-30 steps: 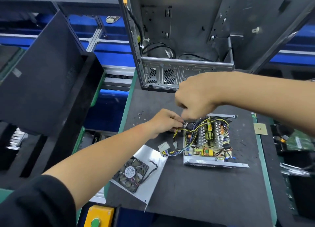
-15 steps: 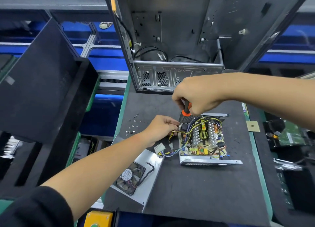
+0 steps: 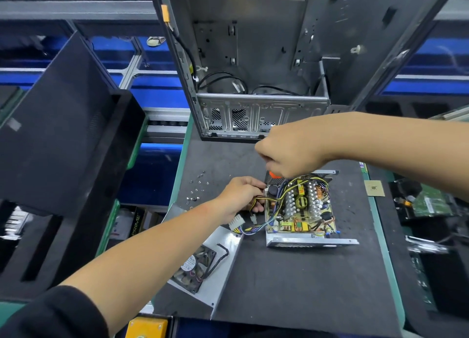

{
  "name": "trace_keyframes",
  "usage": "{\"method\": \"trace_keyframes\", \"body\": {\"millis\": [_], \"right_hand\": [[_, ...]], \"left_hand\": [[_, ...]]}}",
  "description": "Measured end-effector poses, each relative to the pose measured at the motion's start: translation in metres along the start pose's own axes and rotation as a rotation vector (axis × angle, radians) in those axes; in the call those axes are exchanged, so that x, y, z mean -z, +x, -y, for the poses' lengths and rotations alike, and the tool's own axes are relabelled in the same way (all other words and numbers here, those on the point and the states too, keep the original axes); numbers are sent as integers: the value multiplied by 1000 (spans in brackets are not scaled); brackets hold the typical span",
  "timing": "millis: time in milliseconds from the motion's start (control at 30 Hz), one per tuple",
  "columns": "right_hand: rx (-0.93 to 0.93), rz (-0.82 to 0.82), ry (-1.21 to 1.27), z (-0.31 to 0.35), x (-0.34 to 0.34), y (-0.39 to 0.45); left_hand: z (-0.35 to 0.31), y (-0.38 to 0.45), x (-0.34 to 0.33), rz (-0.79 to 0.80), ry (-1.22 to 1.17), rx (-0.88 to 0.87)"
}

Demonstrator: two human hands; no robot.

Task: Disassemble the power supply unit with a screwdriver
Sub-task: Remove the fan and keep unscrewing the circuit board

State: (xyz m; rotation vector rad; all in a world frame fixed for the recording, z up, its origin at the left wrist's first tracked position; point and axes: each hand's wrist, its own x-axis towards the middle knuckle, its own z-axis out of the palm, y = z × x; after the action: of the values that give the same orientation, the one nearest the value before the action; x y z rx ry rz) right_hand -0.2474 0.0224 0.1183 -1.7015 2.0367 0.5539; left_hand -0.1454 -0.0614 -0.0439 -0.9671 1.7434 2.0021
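Note:
The opened power supply unit (image 3: 302,210) lies on the dark mat (image 3: 291,281), its circuit board and coloured wires bare in a metal tray. My right hand (image 3: 289,152) grips a screwdriver (image 3: 274,174) upright over the unit's far left corner; only the orange end of its handle shows below my fist. My left hand (image 3: 241,195) holds the yellow and black wire bundle at the unit's left edge. The removed cover with its fan (image 3: 195,266) lies at the mat's near left.
An empty grey computer case (image 3: 261,114) stands open at the back of the mat. Several loose screws (image 3: 196,190) lie left of my left hand. A black side panel (image 3: 50,124) leans at the left. A small chip (image 3: 374,188) and circuit boards (image 3: 431,203) sit at the right.
My right hand stays over the unit's far left corner, and the screwdriver's orange handle now shows below the fist. My left hand keeps its hold on the wires.

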Motion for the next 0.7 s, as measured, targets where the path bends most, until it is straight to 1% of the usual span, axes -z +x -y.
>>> {"method": "trace_keyframes", "body": {"millis": [100, 200, 367, 433, 500, 567, 600, 700], "right_hand": [[100, -49, 27, 0, 3, -6], [148, -37, 80, -3, 6, -7], [182, -8, -33, -10, 5, -4], [152, -5, 24, -10, 3, -4], [51, -15, 78, -7, 0, -3], [-33, -30, 5, -4, -1, 0], [-39, -57, -14, -3, -3, 1], [51, -71, -43, -2, -6, -1]], "left_hand": [[0, 1, 0, -1, 16, 6], [-3, 4, 1, -2, 31, 10], [-2, 5, 0, 1, 32, 13], [-2, 6, 0, 3, 29, 11], [-2, 6, 0, 11, 30, 15], [-2, 6, 0, 13, 45, 16], [-3, 6, -1, 13, 49, 15], [-2, 6, -2, 11, 44, 15]]}}
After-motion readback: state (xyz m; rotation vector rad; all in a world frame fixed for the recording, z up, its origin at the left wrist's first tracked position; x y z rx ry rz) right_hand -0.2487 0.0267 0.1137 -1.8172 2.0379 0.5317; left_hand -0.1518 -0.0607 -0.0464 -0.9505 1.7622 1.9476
